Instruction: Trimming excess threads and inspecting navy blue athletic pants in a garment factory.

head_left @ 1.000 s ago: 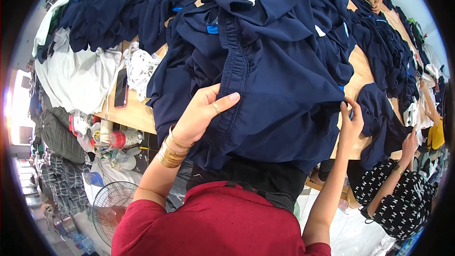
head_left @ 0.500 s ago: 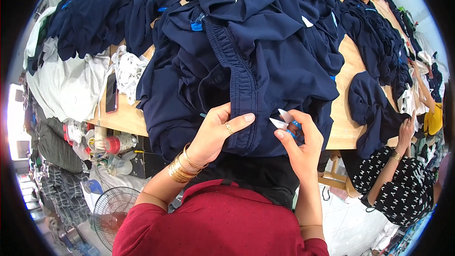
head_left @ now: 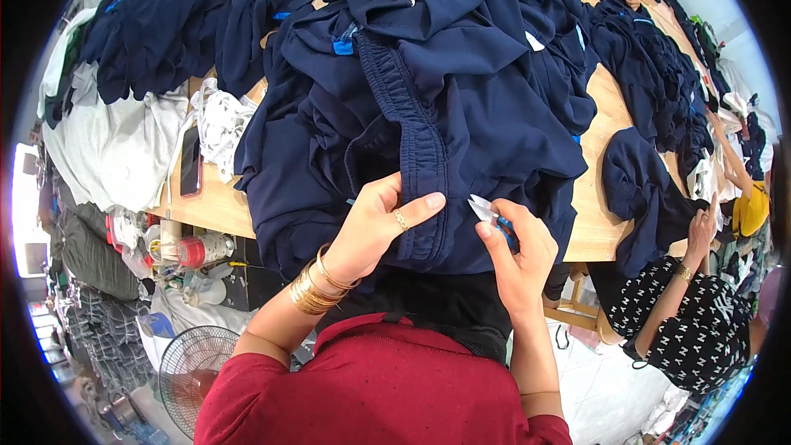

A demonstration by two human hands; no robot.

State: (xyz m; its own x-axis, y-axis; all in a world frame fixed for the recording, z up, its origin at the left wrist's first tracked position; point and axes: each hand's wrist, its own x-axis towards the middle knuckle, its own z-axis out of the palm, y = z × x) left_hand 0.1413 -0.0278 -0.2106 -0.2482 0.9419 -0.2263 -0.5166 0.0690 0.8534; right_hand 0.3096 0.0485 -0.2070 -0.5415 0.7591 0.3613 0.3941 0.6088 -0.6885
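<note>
Navy trousers with a gathered elastic waistband lie heaped in front of me. My left hand pinches the near end of the waistband, thumb on top and the other fingers hidden under the cloth. In my right hand is a pair of thread snips with blue handles. Their blades are together and point up-left, a short way to the right of the waistband. A blue label sits at the waistband's far end, and a small white tag shows at the right.
Piles of navy garments cover the wooden table at far left and right. White straps and a phone lie at the left. A fan stands below. Co-workers' hands handle cloth at the right.
The snips' blades, apart before, have come together as my right hand's fingers squeezed. My left hand stays on the waistband.
</note>
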